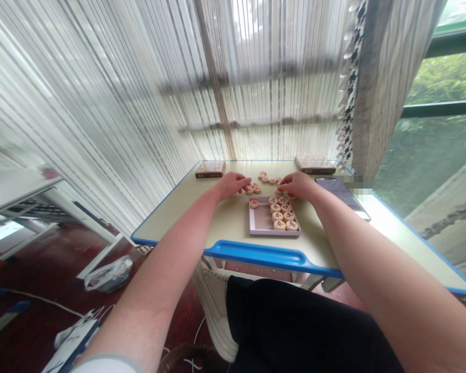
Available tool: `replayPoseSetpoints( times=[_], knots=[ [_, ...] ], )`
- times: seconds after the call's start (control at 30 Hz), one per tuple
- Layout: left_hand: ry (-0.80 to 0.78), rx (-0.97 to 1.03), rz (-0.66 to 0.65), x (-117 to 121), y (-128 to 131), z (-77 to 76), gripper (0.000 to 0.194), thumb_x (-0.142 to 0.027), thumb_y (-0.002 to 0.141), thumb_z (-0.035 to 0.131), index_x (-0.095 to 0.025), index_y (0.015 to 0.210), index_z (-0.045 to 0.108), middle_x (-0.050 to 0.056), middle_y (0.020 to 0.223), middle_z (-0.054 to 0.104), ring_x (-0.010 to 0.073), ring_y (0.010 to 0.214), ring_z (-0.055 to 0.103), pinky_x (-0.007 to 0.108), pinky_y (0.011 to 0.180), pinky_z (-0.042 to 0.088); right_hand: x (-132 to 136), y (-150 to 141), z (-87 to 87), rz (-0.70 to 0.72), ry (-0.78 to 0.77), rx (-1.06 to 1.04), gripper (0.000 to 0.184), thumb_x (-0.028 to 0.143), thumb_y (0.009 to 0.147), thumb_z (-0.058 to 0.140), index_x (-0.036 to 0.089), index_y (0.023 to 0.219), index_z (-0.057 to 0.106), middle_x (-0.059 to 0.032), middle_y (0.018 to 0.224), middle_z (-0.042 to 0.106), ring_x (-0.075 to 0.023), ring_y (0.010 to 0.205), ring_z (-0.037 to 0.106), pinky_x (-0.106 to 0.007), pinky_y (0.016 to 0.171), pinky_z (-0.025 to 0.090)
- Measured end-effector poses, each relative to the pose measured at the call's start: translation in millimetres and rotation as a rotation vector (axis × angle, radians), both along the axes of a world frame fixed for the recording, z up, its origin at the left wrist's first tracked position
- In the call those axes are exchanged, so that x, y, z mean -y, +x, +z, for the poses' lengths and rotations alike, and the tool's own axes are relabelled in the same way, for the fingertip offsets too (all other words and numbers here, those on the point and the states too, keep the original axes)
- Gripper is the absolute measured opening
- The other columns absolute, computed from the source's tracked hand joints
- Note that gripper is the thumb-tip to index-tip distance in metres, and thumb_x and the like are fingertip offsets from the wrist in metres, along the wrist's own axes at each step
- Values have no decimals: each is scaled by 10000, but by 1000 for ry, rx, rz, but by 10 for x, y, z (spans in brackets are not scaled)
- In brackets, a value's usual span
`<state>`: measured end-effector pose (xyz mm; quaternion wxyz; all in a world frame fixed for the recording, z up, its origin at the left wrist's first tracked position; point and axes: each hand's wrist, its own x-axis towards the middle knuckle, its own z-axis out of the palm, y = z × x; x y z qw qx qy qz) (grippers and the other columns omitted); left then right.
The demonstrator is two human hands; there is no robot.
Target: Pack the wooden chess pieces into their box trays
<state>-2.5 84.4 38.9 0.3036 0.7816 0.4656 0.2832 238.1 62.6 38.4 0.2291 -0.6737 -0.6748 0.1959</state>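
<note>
Round wooden Chinese chess pieces lie on the pale table beyond a shallow box point(261, 231). My left hand point(233, 185) reaches in from the left, thumb and fingers apart, its fingertips beside a red-marked piece point(257, 190). On the right, my right hand point(296, 185) has its fingertips closed on a chess piece point(279, 191) just past the box's far edge. Inside the box, dark-marked pieces point(279, 225) fill two columns along the right side. A single red-marked piece point(254, 204) sits in its far left corner.
More loose pieces point(272, 181) lie between my hands. Two flat brown boxes, one left point(210, 169) and one right point(315, 165), rest at the table's far edge. A dark phone or tablet point(339, 196) lies beside my right forearm. A blue tray edge point(260, 254) borders the table's near side.
</note>
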Motion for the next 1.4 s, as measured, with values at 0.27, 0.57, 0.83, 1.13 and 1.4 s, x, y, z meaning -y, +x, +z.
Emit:
replayPoseSetpoints(
  times=[0.27, 0.57, 0.83, 1.13, 1.4],
  knots=[
    [9, -27, 11, 45, 17, 27, 369, -452, 789, 536, -114, 797, 684, 83, 769, 704, 92, 553, 529, 233, 579, 427, 41, 58, 79, 19, -27, 114, 343, 400, 616, 721, 159, 859, 731, -47, 617, 679, -168, 601, 620, -246, 569, 448],
    [15, -59, 34, 67, 18, 42, 369, -440, 799, 522, -113, 827, 689, 81, 760, 700, 99, 548, 534, 240, 578, 431, -6, 33, 24, 29, 25, 231, 363, 454, 647, 664, 187, 883, 733, -60, 662, 691, -183, 630, 621, -259, 564, 427],
    [384, -47, 413, -147, -111, 57, 300, -334, 816, 492, -135, 962, 662, 95, 979, 678, 180, 922, 591, 276, 838, 428, 65, -14, 104, 21, 50, 253, 332, 431, 673, 656, 182, 882, 727, -84, 758, 698, -187, 652, 610, -269, 568, 424],
    [383, -134, 408, -157, -100, 45, 338, -363, 834, 427, -126, 827, 668, 79, 837, 665, 180, 813, 576, 287, 773, 414, 638, -465, 402, 539, 250, 249, 205, 359, 706, 650, 231, 842, 732, -45, 908, 651, -160, 757, 576, -261, 712, 433],
    [374, -153, 370, -86, -110, 82, 347, -398, 818, 464, -121, 780, 669, 77, 766, 653, 178, 767, 571, 290, 750, 411, 714, -587, 286, 723, 228, 393, 188, 378, 743, 610, 266, 808, 746, -30, 890, 657, -175, 791, 580, -243, 682, 419]
  ],
)
